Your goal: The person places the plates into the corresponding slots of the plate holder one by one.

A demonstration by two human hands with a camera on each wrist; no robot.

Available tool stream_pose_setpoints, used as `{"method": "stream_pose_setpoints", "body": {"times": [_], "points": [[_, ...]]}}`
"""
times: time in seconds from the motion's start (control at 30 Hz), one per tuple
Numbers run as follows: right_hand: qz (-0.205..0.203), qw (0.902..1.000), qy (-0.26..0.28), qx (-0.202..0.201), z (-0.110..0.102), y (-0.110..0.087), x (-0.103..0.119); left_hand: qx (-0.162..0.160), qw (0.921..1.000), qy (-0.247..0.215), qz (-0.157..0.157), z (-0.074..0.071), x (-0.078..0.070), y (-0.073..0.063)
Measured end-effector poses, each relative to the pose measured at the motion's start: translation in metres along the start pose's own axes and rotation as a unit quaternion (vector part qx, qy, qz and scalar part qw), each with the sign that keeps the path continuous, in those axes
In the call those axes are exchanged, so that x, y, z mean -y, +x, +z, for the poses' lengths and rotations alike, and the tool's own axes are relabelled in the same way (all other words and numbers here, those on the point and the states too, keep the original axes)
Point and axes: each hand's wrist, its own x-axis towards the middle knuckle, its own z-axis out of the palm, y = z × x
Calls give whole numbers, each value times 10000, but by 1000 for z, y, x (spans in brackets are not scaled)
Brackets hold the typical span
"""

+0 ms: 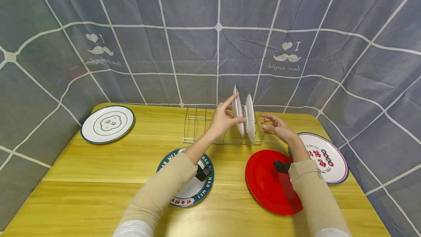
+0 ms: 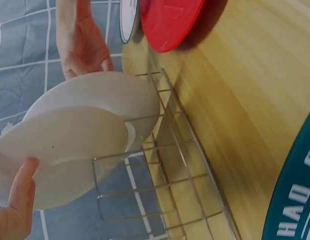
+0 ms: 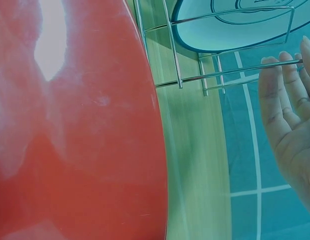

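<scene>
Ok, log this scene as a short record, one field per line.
Left hand: grips the left plate in the rack
Right hand: at the rack's right end, contact unclear
Rack: wire, holds two plates on edge, the right plate plain white
Table: red plate, teal-rimmed plate, far-left white plate, far-right white plate

Beige sleeves, black wrist mounts

plates 6 | wire rack 1 | hands 2 | sleeves 2 | table 1
</scene>
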Motion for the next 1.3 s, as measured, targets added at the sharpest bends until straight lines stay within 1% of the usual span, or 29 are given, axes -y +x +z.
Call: {"method": "stream_pose_setpoints", "body": {"times": [0.07,0.17,0.27,0.33,0.43,0.5,0.57,0.77,0.93,1.07,1.13,1.2,1.3], "points": [[-60,10000,19,20,0,0,0,-15,9999,154,29,4,2,-1],[-102,9999,21,46,0,0,0,-26,9997,256,12,10,6,-2],[-62,10000,-21,46,0,1,-1,-20,9996,245,-98,14,9,-3],[-27,10000,-43,42,0,1,0,-24,9996,255,-118,16,11,-3],[24,10000,-62,26,1,1,0,-54,9994,313,-110,19,16,-3],[53,10000,-57,18,1,1,0,-62,9994,334,-24,21,19,-3],[74,10000,-59,8,1,1,1,-39,9996,286,-22,24,23,-4],[80,10000,-27,18,2,0,2,-4,9998,175,-99,27,28,-7],[48,10000,3,54,1,0,2,62,9996,274,-26,27,29,-8],[22,10000,-8,72,0,0,1,191,9993,309,-22,24,29,-8],[27,10000,-34,84,0,0,0,347,9989,294,-86,22,28,-8],[38,9999,-51,95,0,0,0,572,9979,271,-143,17,28,-8],[48,9999,-46,109,0,0,0,814,9964,150,-201,7,26,-9]]}}
